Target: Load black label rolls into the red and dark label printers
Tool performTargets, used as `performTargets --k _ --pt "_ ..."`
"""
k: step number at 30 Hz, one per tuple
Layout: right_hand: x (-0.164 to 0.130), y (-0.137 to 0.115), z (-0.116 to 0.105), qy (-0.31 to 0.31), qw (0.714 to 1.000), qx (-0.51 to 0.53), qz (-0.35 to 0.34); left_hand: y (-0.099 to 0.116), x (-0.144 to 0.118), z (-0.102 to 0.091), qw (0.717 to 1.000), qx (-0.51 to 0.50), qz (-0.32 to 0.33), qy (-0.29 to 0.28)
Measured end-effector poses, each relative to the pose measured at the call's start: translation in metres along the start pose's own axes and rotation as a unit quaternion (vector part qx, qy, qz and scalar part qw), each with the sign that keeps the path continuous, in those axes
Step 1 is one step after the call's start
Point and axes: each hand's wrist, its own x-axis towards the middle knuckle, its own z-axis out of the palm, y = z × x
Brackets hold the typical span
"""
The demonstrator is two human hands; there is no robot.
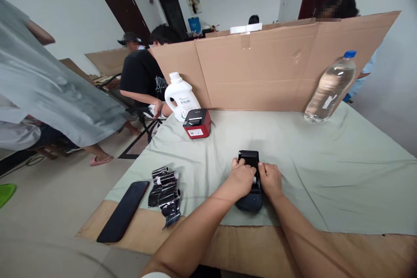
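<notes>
Table (228, 243) under green cloth (342, 173)

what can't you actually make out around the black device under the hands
- Head view: the middle of the black device is covered by the left hand and right hand.
- The white bit between the fingers is too small to identify.
- Text on the red printer label is too small to read.
- The black-wrapped rolls are heaped, so no sure count.

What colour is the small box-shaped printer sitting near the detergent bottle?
Red with a black top, seen in the head view: the printer beside the white detergent bottle.
</notes>
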Motion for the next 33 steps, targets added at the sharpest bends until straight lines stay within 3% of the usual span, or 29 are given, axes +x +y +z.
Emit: performTargets --k 4,11,14,17,24,30,33 --pt "0.0 0.0 0.0 0.003 1.0 -0.004 0.001 -0.002 -0.001 0.001 1.0 -0.019 0.003 0.007" --pt "0.0 0.002 0.001 -0.002 1.0 -0.004 -0.011 -0.003 0.005 -0.011 0.995 0.087 -0.007 -0.038" --pt "0.0 0.002 0.0 -0.007 1.0 -0.004 -0.006 -0.006 0.001 -0.023 0.998 0.021 -0.032 -0.046" --pt "0.0 0.002 0.0 -0.012 1.0 -0.009 -0.007 -0.011 -0.005 -0.03 0.999 -0.008 -0.018 -0.049" --pt "0.0 0.003 0.0 -0.009 0.999 -0.027 -0.017 -0.01 0.0 -0.021 0.977 0.159 0.088 -0.114" --pt "0.0 0.003 0.001 -0.008 0.999 -0.028 -0.018 0.015 0.012 -0.011 0.927 0.33 0.022 -0.175" --pt "0.0 0.004 0.001 -0.009 0.999 -0.027 -0.017 0.021 0.014 -0.009 0.911 0.364 -0.008 -0.195"
